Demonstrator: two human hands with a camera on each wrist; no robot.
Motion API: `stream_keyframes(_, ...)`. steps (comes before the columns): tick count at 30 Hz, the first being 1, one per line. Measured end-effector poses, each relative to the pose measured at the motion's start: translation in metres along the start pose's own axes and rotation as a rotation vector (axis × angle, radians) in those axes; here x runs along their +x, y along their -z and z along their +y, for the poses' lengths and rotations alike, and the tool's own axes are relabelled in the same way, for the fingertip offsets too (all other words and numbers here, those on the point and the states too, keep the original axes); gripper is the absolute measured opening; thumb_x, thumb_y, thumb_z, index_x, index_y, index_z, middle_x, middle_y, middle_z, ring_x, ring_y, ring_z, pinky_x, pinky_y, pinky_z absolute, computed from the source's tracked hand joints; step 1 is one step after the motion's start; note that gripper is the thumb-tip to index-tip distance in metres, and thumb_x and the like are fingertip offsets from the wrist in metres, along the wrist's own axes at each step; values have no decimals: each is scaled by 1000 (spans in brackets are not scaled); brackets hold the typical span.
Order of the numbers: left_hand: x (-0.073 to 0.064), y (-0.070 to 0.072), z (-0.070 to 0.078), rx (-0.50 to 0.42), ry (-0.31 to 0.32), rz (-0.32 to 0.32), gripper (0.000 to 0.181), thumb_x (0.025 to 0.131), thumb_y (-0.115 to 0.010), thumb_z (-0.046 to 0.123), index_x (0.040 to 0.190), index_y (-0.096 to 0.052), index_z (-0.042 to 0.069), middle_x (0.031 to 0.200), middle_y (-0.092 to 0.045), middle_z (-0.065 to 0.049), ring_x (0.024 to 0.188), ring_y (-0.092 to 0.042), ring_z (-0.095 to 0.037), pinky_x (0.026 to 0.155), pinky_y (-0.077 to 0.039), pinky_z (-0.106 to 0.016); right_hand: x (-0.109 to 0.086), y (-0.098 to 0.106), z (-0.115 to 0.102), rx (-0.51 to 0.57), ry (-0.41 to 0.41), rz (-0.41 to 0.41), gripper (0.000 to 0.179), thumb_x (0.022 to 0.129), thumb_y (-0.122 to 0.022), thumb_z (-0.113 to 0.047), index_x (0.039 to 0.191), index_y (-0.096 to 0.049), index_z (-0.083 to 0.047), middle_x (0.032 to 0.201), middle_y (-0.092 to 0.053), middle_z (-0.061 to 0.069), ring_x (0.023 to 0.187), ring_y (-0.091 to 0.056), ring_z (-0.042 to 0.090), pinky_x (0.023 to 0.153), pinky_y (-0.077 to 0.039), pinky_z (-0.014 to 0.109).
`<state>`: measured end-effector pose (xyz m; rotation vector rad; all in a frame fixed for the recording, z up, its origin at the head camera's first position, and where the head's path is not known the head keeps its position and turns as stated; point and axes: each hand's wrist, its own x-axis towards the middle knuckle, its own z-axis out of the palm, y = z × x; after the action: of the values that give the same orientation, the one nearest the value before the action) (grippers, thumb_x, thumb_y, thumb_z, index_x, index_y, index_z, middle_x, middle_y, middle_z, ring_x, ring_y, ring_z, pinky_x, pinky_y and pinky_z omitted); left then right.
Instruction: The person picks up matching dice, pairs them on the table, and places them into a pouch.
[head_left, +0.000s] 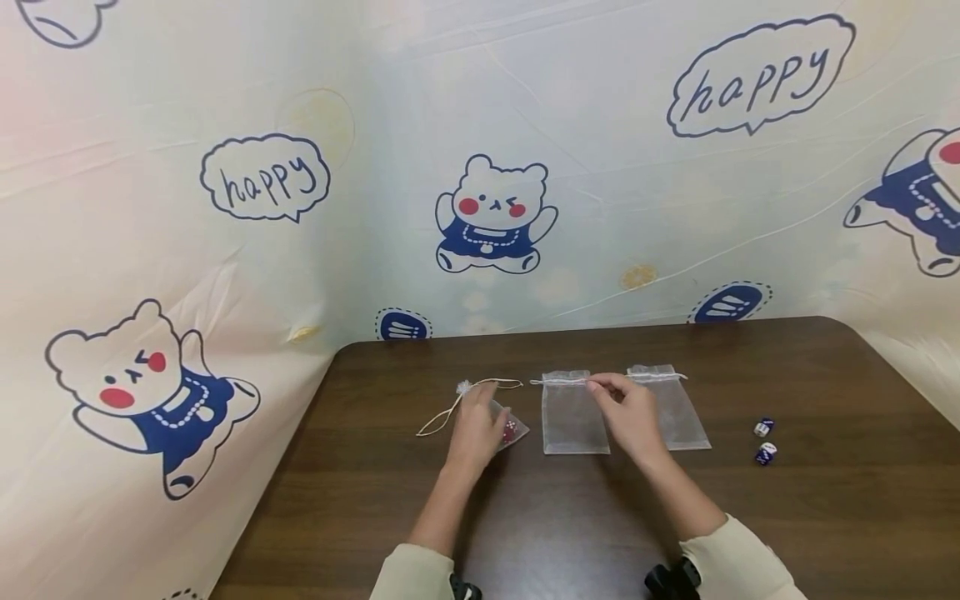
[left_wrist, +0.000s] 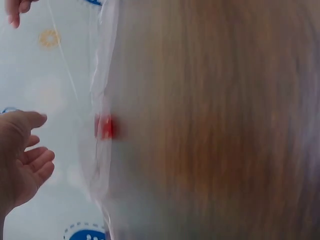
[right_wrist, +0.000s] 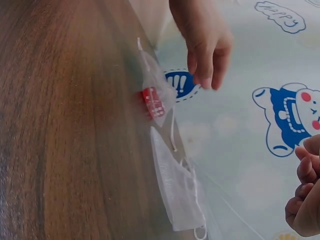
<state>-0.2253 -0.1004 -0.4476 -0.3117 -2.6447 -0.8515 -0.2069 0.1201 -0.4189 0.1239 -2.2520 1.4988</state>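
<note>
In the head view, my left hand point(head_left: 480, 421) is over a small sheer drawstring pouch point(head_left: 517, 435) with red dice point(head_left: 510, 431) inside, partly hiding it. The left wrist view shows the same hand point(left_wrist: 22, 155) raised off the table, fingers relaxed and nothing in them. My right hand point(head_left: 630, 410) overlaps the top corner of a flat white mesh pouch point(head_left: 573, 417). From the right wrist camera, that hand point(right_wrist: 306, 195) hovers apart from the pouch point(right_wrist: 175, 185), its fingers loosely bent with nothing visible in them.
A second flat mesh pouch point(head_left: 681, 417) lies right of the first, partly behind my right hand. Two blue-and-white dice point(head_left: 765, 442) sit farther right on the brown wooden table point(head_left: 555, 533). A printed cloth point(head_left: 600, 208) hangs behind the table.
</note>
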Motion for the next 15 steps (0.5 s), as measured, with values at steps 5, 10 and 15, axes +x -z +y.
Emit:
stream_keyframes(5,-2,-15,17,-27,-119,-144,53,83,-67,13,130,-48,-2,135,-43,-18,124,-38,-33,103,-31,-42,-3,10,-1,25,-8,5,13,87,-63,-8,92,-70,2,77,-64,10,64,-47,9,54,-38,18)
stream_keyframes(10,-1,-30,36,95,-211,-264,60,85,-66,20,137,-42,5,142,-36,-15,129,-33,-29,103,-31,-37,-6,19,1,12,-12,32,14,87,-63,-9,92,-70,2,82,-66,12,65,-48,7,56,-38,16)
stream_keyframes(15,1,-45,48,246,-284,-326,64,85,-66,27,140,-40,10,144,-34,-13,130,-33,-30,103,-31,-39,-8,26,2,-22,-15,61,13,87,-64,-10,91,-70,0,86,-66,12,66,-48,6,57,-38,16)
